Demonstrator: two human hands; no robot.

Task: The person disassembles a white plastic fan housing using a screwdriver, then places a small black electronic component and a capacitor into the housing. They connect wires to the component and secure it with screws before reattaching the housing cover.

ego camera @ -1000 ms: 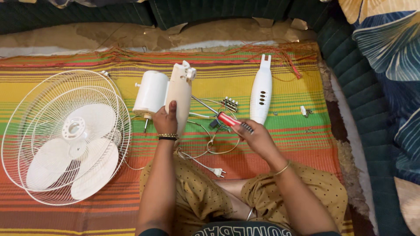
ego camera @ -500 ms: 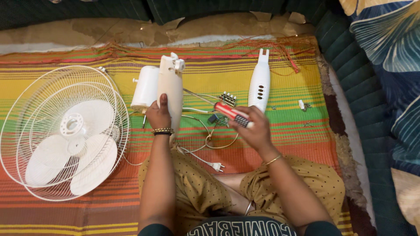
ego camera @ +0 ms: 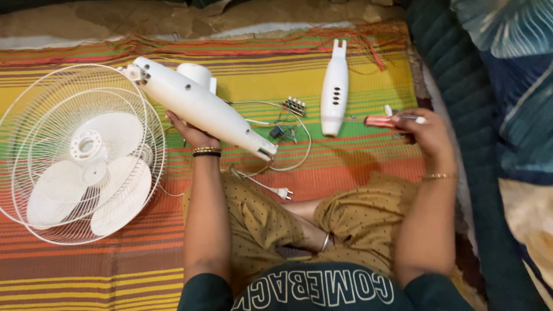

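White plastic fan housing (ego camera: 199, 109), long and tapered, lies tilted across the striped woven mat (ego camera: 357, 161); I have it lifted by my left hand (ego camera: 193, 133), whose fingers wrap its underside near the middle. Its narrow slotted end points toward my lap, its knuckled end toward the round white wire fan guard (ego camera: 75, 152), which lies flat on the mat at my left with three white blades inside. A white cylindrical motor casing (ego camera: 197, 75) shows just behind the housing. Thin white wires (ego camera: 288, 144) loop from the housing's lower end to a small push-button switch block (ego camera: 294, 105) and to a two-pin plug (ego camera: 281, 193) near my knee. A second white tapered shell with three oval holes (ego camera: 334, 89) rests upright in the picture, between the switch block and my right hand (ego camera: 423, 131). That hand is closed around a red-handled screwdriver (ego camera: 380, 121), its tip pointing left, held well apart from the housing
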